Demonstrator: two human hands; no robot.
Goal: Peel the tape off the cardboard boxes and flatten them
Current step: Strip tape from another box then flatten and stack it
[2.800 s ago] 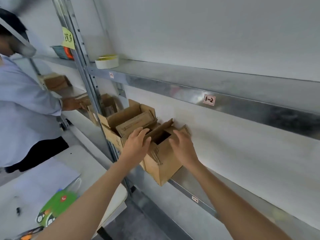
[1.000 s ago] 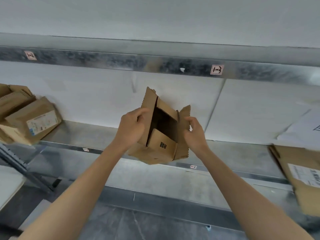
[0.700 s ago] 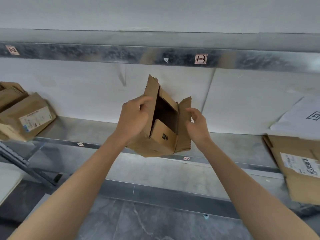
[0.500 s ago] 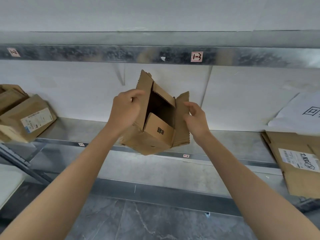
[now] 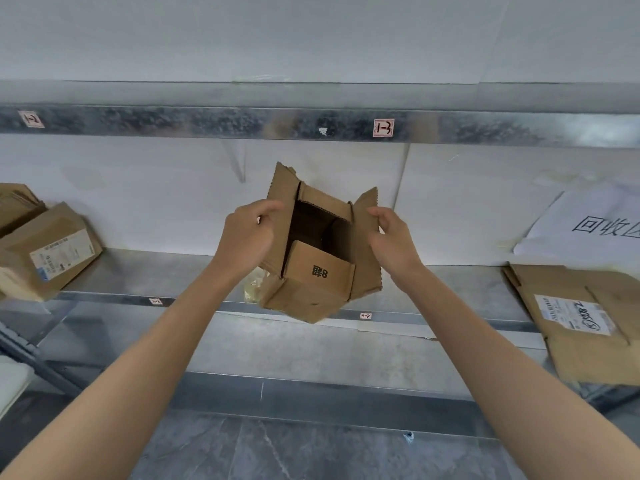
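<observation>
Your bare forearms reach forward and up, drawing closer together toward the hands. Your left hand (image 5: 249,237) pinches the left flap of the cardboard box (image 5: 311,282) with curled fingers, and your right hand (image 5: 391,240) grips its right flap.

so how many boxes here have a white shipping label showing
2: one on the box at far left, one on the flattened cardboard at right. Others may face away.
</observation>
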